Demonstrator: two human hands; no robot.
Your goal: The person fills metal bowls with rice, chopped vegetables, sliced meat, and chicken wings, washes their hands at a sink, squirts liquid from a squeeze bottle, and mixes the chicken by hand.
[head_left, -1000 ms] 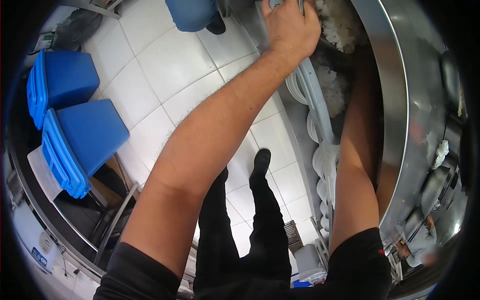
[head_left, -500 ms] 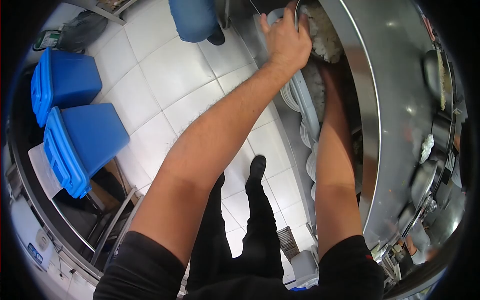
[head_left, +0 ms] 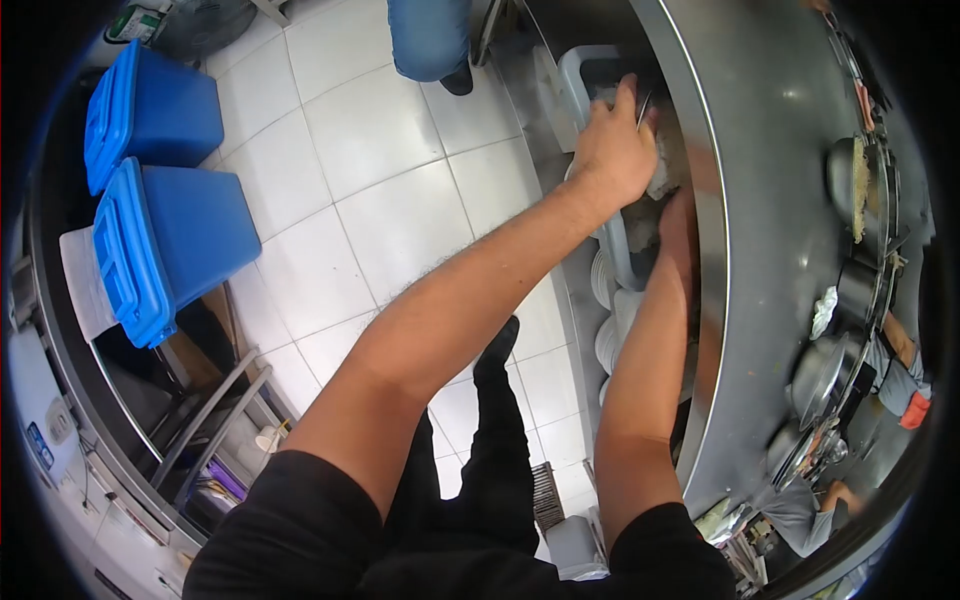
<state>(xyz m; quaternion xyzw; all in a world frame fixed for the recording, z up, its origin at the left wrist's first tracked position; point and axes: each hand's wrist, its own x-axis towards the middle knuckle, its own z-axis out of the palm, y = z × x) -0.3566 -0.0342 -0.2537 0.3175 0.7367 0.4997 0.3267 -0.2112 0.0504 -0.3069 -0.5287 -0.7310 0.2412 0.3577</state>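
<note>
My left hand [head_left: 618, 150] is closed on the thin rim of a metal bowl [head_left: 644, 108], inside a pale plastic bin on the shelf under the steel counter. Most of the bowl is hidden by that hand and by shadow. White cooked rice [head_left: 660, 180] shows beside my left fingers, and more lies lower in the bin [head_left: 615, 245]. My right hand [head_left: 680, 222] reaches into the same bin, close to the rice. Its fingers are out of sight, so what it holds, if anything, cannot be seen.
The steel counter's edge [head_left: 715, 200] overhangs the bin. White stacked plates [head_left: 604, 280] sit along the shelf. Pans [head_left: 825, 375] line the counter's far side, where other people work. Blue lidded boxes [head_left: 200, 235] stand at left. A person's jeans-clad leg [head_left: 430, 40] is ahead.
My left hand has moved nearer and slightly right with the bowl, and much less of the bowl and its rice shows. My right hand has drawn back toward me. The view has shifted.
</note>
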